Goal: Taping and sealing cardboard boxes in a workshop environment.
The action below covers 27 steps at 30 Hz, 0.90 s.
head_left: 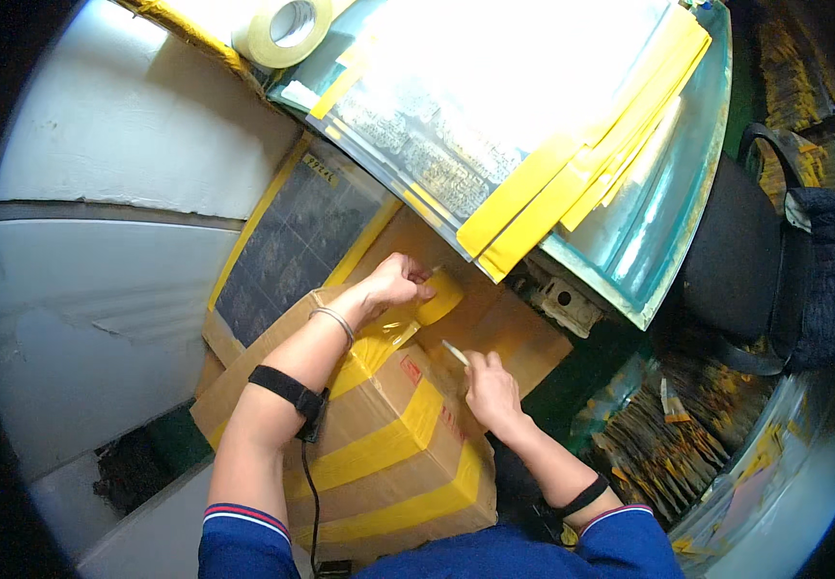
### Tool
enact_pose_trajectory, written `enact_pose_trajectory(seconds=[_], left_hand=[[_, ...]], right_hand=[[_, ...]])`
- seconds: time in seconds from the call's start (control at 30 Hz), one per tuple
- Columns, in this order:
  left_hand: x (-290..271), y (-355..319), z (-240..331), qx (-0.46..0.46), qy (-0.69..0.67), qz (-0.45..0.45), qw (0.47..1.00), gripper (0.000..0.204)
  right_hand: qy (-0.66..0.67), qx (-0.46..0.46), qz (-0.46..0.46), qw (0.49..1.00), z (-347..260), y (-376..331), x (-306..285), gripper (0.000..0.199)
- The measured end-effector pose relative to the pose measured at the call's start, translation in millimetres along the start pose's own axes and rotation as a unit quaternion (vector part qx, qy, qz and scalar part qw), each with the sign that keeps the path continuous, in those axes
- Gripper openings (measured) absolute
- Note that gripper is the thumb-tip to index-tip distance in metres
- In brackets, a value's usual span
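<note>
My left hand (393, 283) grips a roll of yellow tape (439, 296), with a stretch of tape pulled down from it onto the top of a cardboard box (408, 454). The box stands below me and carries several yellow tape bands across its face. My right hand (491, 389) rests on the box's upper edge and holds a small pale blade-like tool (455, 352) pointing toward the tape. Both forearms wear a black strap.
A light table (697, 193) above the box holds a transparent sheet with several yellow tape strips (543, 198). A large pale tape roll (282, 29) lies at the top. A dark framed panel (292, 246) leans left; a black chair (736, 261) stands right.
</note>
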<state>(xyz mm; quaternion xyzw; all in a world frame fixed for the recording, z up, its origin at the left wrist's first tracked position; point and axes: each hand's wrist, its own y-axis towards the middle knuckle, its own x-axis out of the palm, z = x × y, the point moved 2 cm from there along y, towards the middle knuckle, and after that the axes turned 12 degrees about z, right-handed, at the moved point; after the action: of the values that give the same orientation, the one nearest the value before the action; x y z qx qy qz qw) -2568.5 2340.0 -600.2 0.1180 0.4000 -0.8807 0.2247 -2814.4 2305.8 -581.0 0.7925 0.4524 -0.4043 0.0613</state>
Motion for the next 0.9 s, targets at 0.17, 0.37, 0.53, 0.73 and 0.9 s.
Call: enact_pose_trajectory(seconds=[0.17, 0.37, 0.53, 0.73, 0.9], left_hand=[[0.6, 2.9, 0.2, -0.035, -0.037, 0.006, 0.999, 0.051], [-5.3, -8.0, 12.2, -0.043, -0.091, 0.015, 0.995, 0.052], [-6.0, -14.5, 21.0, -0.034, -0.061, 0.008, 0.998, 0.058], [-12.8, -23.0, 22.7, -0.096, -0.102, -0.024, 0.990, 0.051], [-18.0, -11.5, 38.3, -0.091, -0.387, 0.010, 0.918, 0.045]], right_hand=[[0.424, 0.404, -0.169, 0.793, -2.6, 11.1, 33.6, 0.054], [0.400, 0.438, -0.005, 0.805, -52.1, 46.9, 79.8, 0.081], [0.252, 0.438, 0.056, 0.861, -54.1, 50.5, 87.9, 0.101], [0.288, 0.375, 0.049, 0.880, -43.7, 50.3, 93.8, 0.103], [0.188, 0.440, 0.003, 0.878, -17.9, 39.5, 100.9, 0.083]])
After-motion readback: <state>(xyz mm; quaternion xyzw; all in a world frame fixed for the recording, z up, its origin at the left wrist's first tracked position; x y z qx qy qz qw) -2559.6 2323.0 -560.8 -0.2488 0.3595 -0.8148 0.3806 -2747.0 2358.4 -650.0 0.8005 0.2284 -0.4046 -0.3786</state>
